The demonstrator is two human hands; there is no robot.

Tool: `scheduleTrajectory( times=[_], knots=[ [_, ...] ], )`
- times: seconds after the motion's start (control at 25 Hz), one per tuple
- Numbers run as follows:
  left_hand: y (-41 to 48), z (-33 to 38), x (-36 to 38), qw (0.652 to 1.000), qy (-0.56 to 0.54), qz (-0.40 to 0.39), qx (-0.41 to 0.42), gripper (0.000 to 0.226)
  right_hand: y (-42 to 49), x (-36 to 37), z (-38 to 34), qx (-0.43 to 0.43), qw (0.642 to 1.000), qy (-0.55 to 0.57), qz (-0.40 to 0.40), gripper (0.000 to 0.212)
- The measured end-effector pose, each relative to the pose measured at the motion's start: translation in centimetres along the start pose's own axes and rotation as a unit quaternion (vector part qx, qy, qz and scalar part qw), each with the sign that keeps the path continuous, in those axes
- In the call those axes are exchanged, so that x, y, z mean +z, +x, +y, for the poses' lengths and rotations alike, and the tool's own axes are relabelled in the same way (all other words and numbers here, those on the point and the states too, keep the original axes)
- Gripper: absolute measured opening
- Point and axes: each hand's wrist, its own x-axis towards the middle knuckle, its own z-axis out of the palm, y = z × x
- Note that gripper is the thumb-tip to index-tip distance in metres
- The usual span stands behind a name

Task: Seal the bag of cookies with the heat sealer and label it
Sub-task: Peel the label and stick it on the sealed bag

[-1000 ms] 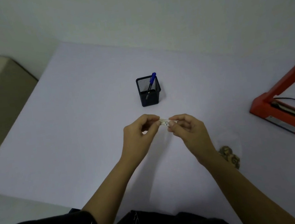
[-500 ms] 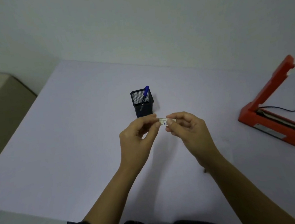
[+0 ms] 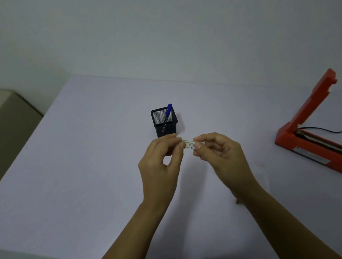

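Label (image 3: pixel 189 144) is held up over the white table (image 3: pixel 84 160), one end pinched between thumb and forefinger of the left hand (image 3: pixel 159 162), the other end pinched the same way by the right hand (image 3: pixel 220 155). Remaining fingers of both hands are curled in loosely. Blue handwriting is visible on the strip; the characters are too small to read.

Bag of cookies: almost entirely hidden behind the right forearm; only a small brown speck (image 3: pixel 237 202) shows at the wrist. Cannot tell from here whether it is sealed.

Heat sealer (image 3: pixel 321 146), orange, sits well to the right with its arm raised and cord trailing off. Mesh pen holder (image 3: pixel 164 122) with a blue pen (image 3: pixel 168 113) stands just beyond the hands.

Judged step: peeling or readying the label for sticking. To do it well: separate the backing from one corner, keep the strip taut, touch adhesive as little as possible, lay one end first on a flat area of the bag, then smooth across.
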Motion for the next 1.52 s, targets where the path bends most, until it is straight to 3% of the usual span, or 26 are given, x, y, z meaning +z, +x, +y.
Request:
scheduleTrajectory(
  times=[0.32, 0.48, 0.6, 0.8, 0.96, 1.16, 1.28, 1.4, 1.52],
  knots=[
    [-0.2, -0.2, -0.2, 0.998, 0.046, 0.013, 0.04, 0.017, -0.1, 0.3, -0.3, -0.014, 1.0, -0.005, -0.008, 0.019],
    [0.0, -0.2, 0.0, 1.0, -0.004, -0.004, -0.01, 0.011, -0.3, 0.5, -0.7, -0.011, 1.0, 0.002, -0.028, 0.018],
    [0.2, 0.0, 0.0, 0.996, -0.038, -0.039, -0.071, 0.009, -0.3, 0.4, -0.6, 0.067, 0.995, 0.067, -0.042, 0.024],
    [-0.1, -0.2, 0.0, 0.994, 0.009, -0.092, -0.063, 0.017, -0.2, 0.8, 0.2, 0.043, 0.997, -0.023, -0.064, 0.021],
    [-0.3, -0.2, -0.1, 0.994, 0.056, -0.075, -0.053, 0.026, -0.1, 1.2, 0.4, 0.062, 0.996, -0.03, -0.06, 0.012],
    [-0.2, -0.5, -0.2, 0.993, 0.06, -0.093, -0.046, 0.021, 0.4, 1.0, 1.0, 0.082, 0.995, -0.025, -0.06, 0.004],
    [0.3, -0.8, -0.9, 0.988, 0.004, -0.11, -0.105, 0.006, 1.0, 0.8, 1.5, 0.075, 0.996, -0.012, -0.046, 0.005],
    [1.6, -1.8, -2.6, 0.965, -0.06, -0.132, -0.219, 0.011, 1.9, 0.4, 2.3, 0.082, 0.996, -0.018, -0.03, 0.003],
    [2.8, -3.7, -4.3, 0.945, -0.055, -0.135, -0.291, 0.014, 3.0, 0.4, 3.9, 0.11, 0.993, -0.03, -0.02, 0.002]
  ],
)
